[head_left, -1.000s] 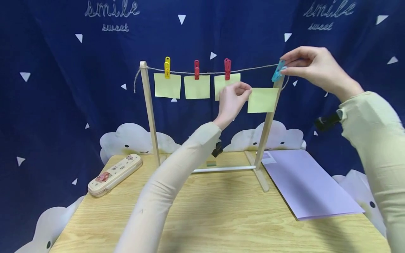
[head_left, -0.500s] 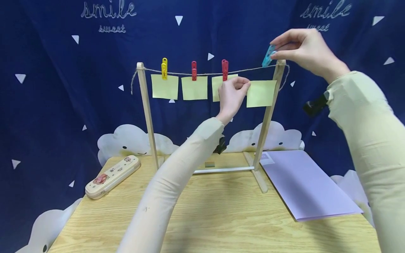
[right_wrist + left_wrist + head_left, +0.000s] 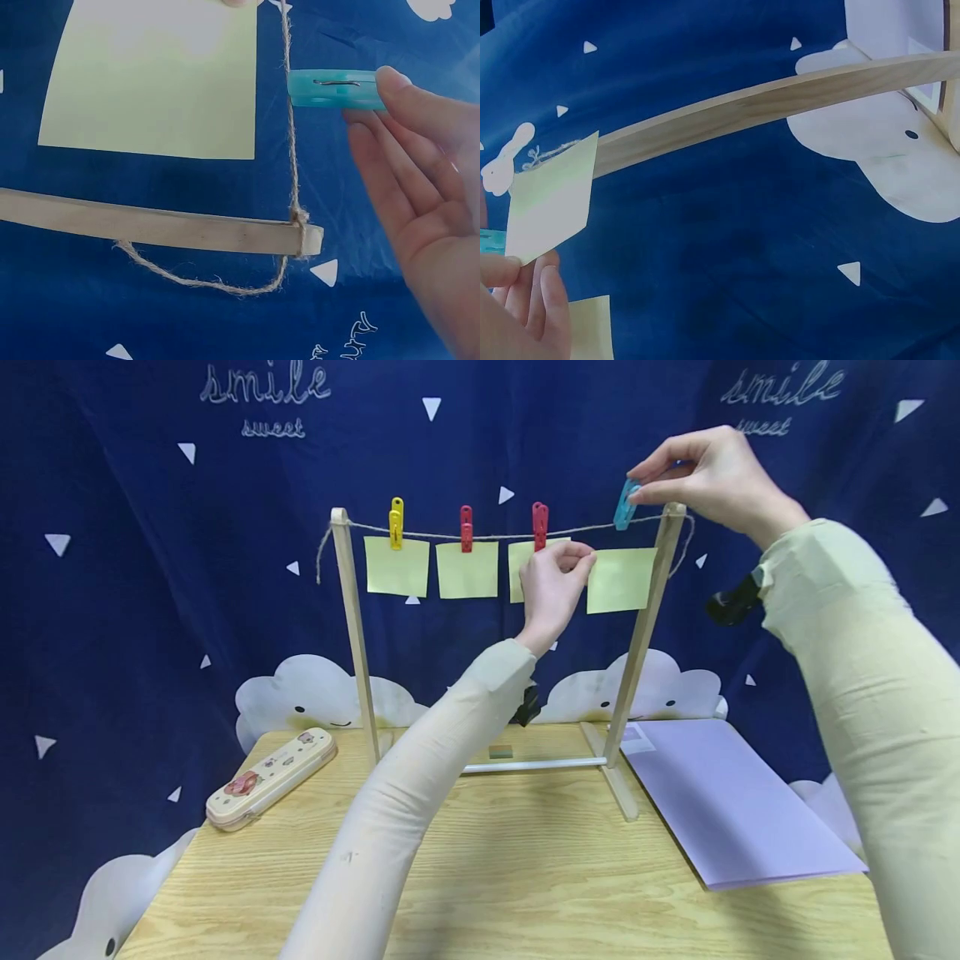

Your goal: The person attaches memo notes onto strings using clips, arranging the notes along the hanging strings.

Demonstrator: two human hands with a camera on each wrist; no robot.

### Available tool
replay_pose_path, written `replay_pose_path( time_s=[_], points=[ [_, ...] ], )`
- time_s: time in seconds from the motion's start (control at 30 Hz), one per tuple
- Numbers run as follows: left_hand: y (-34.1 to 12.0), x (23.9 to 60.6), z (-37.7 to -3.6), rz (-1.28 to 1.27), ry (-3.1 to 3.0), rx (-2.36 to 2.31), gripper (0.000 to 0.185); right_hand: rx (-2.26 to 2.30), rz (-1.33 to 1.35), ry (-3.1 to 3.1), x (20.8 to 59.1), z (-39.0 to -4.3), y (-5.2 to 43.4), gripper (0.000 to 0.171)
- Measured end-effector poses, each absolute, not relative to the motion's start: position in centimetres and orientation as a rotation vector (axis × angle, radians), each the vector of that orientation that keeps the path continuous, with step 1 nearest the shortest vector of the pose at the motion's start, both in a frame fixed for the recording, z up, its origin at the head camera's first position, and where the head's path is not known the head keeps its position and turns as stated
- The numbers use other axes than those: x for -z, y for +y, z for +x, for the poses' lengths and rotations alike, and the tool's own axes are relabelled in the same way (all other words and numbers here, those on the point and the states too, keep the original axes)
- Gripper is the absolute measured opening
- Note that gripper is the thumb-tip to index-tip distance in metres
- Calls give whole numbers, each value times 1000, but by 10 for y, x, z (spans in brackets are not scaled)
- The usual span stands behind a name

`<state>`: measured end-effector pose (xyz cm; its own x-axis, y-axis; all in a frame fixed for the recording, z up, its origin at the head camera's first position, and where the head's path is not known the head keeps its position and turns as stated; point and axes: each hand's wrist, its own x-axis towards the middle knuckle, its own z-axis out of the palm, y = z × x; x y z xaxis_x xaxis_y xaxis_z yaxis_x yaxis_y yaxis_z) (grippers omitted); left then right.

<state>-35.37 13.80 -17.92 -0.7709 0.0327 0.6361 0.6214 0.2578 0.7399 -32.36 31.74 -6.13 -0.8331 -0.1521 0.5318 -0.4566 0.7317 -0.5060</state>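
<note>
1. Nearest, on the wooden table (image 3: 525,877): a purple folder (image 3: 720,797) at right, a patterned pencil case (image 3: 272,777) at left, both idle.
2. Farther back, a wooden rack (image 3: 352,627) with a twine line (image 3: 495,534); three yellow notes already pegged, under a yellow peg (image 3: 395,522) and two red ones.
3. At the line: left hand (image 3: 553,585) pinching the loose fourth note (image 3: 621,580) by its left edge, just below the twine.
4. Right hand (image 3: 705,472) pinching the blue peg (image 3: 624,504) by its tail, at the twine near the right post.
5. Step in hand, by judgement: pegging the fourth note. Next move likely calling for the note's top edge raised to the twine and the peg's mouth closed over both.
</note>
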Motion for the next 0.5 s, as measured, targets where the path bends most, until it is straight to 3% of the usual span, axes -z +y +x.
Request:
replay_pose_path(
  time_s=[0.3, 0.5],
  points=[
    [137, 180, -353, -594, -2030, 1552, 16, -914, 479, -2486, 64, -332, 316, 15],
    [137, 181, -354, -569, -2029, 1542, 16, -897, 476, -2518, 66, -335, 315, 23]
  ],
)
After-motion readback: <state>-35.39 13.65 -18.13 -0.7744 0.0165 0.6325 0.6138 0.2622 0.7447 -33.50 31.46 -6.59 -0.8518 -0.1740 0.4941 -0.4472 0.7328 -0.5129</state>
